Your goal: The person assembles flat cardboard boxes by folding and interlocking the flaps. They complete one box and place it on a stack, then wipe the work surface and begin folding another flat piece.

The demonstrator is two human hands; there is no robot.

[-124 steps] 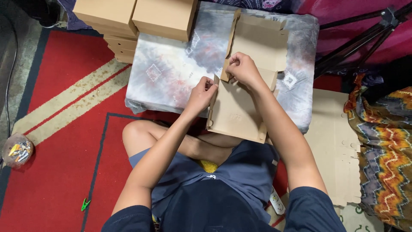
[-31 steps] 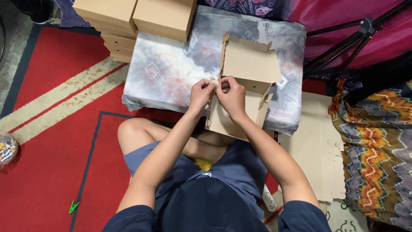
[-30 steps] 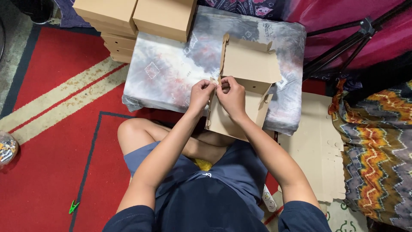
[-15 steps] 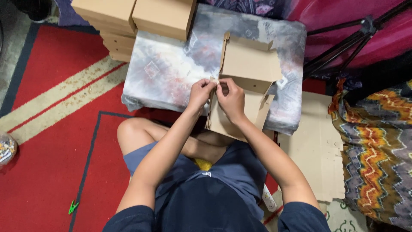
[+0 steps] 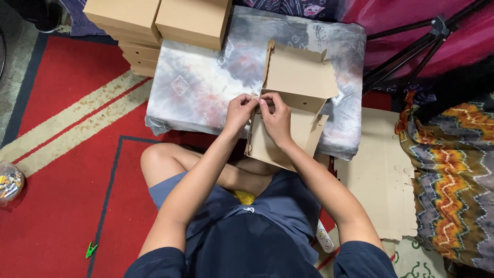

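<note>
A half-folded brown cardboard box (image 5: 296, 82) lies on a grey and white tie-dye cushion (image 5: 200, 87), its far panel raised and its near panel hanging toward my lap. My left hand (image 5: 241, 110) pinches the box's left side flap at the fold. My right hand (image 5: 277, 114) grips the same flap right beside it, fingertips almost touching the left hand's. Both hands sit at the box's left edge.
Finished brown boxes (image 5: 164, 18) are stacked at the cushion's far left corner. Flat cardboard blanks (image 5: 381, 170) lie on the floor to my right, beside a zigzag-patterned cloth (image 5: 453, 170). A black tripod (image 5: 422, 46) stands at the far right. A small bowl (image 5: 9, 183) and a green clip (image 5: 91, 250) lie on the red carpet.
The flat cardboard blank of four seconds ago now has its far panel folded up. Over the last second both hands stay pinched together at the left flap, barely shifting.
</note>
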